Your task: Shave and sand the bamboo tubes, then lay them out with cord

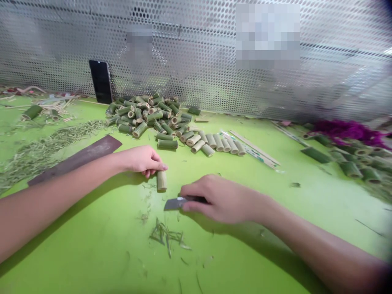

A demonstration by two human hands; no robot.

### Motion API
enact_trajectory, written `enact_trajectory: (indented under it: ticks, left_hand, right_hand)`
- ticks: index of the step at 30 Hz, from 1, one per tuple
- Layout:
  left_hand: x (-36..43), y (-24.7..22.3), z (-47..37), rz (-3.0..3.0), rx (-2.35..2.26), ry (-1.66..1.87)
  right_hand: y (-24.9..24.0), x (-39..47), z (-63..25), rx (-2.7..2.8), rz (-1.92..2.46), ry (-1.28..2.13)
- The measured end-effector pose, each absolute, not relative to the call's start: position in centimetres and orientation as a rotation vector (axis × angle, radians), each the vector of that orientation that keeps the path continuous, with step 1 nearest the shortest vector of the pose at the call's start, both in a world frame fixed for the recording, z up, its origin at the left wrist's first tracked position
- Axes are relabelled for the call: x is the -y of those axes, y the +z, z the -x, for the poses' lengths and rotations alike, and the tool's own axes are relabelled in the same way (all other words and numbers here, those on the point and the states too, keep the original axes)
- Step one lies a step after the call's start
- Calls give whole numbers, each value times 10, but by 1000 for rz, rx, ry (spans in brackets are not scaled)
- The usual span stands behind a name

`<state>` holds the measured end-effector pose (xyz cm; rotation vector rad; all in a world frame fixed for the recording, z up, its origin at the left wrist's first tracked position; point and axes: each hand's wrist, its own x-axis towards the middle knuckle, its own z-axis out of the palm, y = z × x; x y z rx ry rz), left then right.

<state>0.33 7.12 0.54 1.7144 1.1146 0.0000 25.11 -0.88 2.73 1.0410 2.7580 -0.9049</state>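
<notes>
Near the middle of the green table, my left hand point(145, 160) has its fingers closed on the upper end of a short, pale, peeled bamboo piece point(161, 181). My right hand point(214, 198) grips the dark handle of a knife, and its flat grey blade point(173, 203) points left, a little below the bamboo piece and apart from it. Thin green shavings point(167, 236) lie on the table in front of the blade. Behind my hands, several peeled bamboo pieces point(219, 143) form a row beside a large pile of green bamboo pieces point(153, 112).
A dark flat strip point(76, 159) lies under or behind my left forearm, beside heaped shavings point(58, 141). A phone point(101, 81) leans on the perforated metal wall point(196, 53). Thin sticks point(254, 147) lie right of the row. More green bamboo point(350, 168) and purple material point(352, 132) are far right.
</notes>
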Motion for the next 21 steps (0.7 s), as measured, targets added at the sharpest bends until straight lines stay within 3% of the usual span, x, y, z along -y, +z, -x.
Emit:
enact_trajectory:
  ticks: [4,7,11,21]
  left_hand:
    - [-73,1,-2,-1733,-1089,50]
    - [-71,-1,-4,-1758,-1055,63]
    - [-72,-4,-4,-1777,-1038,70]
    - [-71,0,-7,-1780,-1089,34]
  right_hand:
    - [25,8,-250,-2805,-1131,-840]
    - [13,3,-246,-2862,-1410,-527]
    - [2,0,-237,-2906,-1379,-271]
    - [0,2,-233,-2978,-1333,-385]
